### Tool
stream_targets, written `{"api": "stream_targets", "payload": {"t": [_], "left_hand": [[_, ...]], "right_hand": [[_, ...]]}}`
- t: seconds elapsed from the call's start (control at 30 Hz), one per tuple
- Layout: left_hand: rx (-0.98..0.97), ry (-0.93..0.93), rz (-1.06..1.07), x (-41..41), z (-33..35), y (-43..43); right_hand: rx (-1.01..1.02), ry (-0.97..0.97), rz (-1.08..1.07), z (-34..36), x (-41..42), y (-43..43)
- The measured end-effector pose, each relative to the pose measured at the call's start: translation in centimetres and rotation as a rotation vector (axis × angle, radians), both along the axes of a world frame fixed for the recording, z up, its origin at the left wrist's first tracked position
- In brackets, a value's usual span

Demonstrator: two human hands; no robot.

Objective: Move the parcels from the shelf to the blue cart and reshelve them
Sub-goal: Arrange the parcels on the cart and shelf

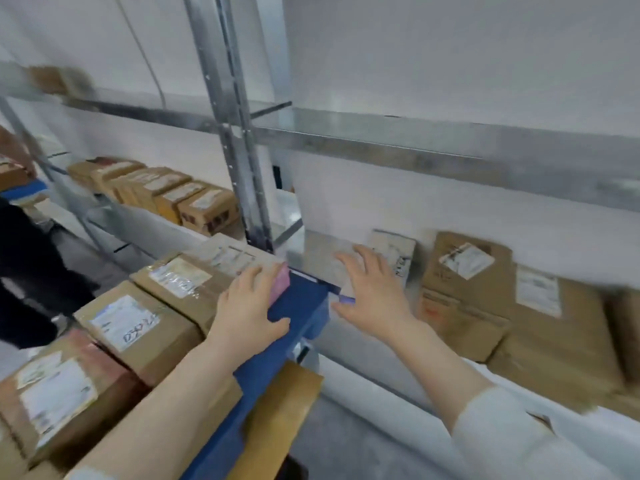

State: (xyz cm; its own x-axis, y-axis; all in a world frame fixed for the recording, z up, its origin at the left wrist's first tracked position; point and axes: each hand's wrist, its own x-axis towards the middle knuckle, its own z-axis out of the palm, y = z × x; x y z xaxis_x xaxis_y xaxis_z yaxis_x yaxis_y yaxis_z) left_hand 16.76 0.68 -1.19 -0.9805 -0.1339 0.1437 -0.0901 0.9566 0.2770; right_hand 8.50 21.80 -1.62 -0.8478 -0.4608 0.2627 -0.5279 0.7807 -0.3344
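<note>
The blue cart [298, 306] stands at lower left, against the metal shelf [363, 344]. Several brown cardboard parcels with white labels lie in a row on its top, such as one marked in pen [135, 327]. My left hand [252, 303] rests flat on the cart's right rim, touching a parcel with a pink edge [281, 282]. My right hand [374, 289] hovers with fingers spread over the shelf, just left of a small pale parcel [398, 254] leaning on the wall. Larger brown parcels [464, 289] lie to its right on the shelf.
A steel upright [239, 161] rises behind the cart. More parcels [166, 192] line the shelf bay at the left. Another person's dark sleeve [20, 265] and hand are at the far left edge. An upper shelf beam [415, 154] runs overhead.
</note>
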Motion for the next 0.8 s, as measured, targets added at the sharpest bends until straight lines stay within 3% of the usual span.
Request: {"api": "stream_targets", "payload": {"t": [0.17,0.33,0.63,0.8], "left_hand": [[-0.018,-0.066,-0.116,-5.3,-1.7,8.4],[-0.092,-0.120,-0.144,-8.6,-4.2,12.2],[0.032,-0.296,-0.103,-13.8,-9.3,10.9],[0.115,-0.283,-0.141,-15.4,-11.9,10.5]], "right_hand": [[0.025,-0.006,-0.172,-1.4,-1.0,10.0],[0.019,0.010,-0.169,-3.5,-1.8,14.0],[0.004,-0.012,-0.058,-7.9,-3.6,8.4],[0.040,-0.143,-0.167,-10.9,-4.5,5.5]]}}
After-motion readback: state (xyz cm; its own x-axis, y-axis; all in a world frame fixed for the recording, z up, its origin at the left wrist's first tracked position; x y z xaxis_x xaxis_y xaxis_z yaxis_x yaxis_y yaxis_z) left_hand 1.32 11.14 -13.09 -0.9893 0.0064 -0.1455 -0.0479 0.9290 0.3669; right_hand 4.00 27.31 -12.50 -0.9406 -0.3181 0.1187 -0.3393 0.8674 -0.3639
